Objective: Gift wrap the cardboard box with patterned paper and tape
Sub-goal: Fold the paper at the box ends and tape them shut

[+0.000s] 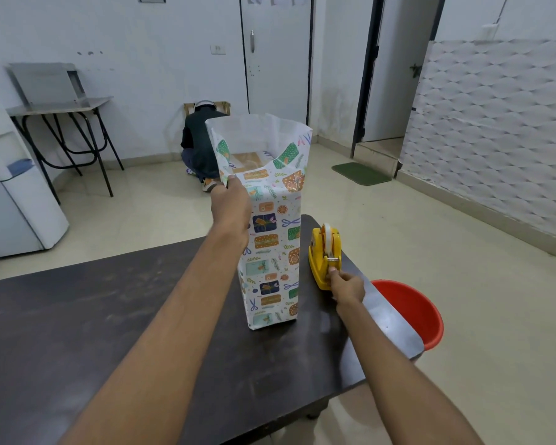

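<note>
Head view: the box (247, 159), tall and upright, stands on the dark table (109, 316) near its right edge, sleeved in patterned paper (270, 252). The paper rises past the box and stands open at the top, white inside, with bare cardboard showing down in the opening. The left hand (231, 200) reaches up to the near left corner of that open top, fingers curled and clamped on the paper edge. Just right of the box sits a yellow dispenser (324, 256) with 1 roll of clear tape (327, 233). The right hand (348, 286) is at its near end, fingertips pinched together on the dispenser just below the cutter; whether they hold tape is too small to tell. A red bucket (413, 311) stands on the floor beside the table's right edge. Farther back, a person (201, 146) crouches facing the wall, with a white water cooler (16, 194) at left and a green mat (361, 173) by the doorway.
</note>
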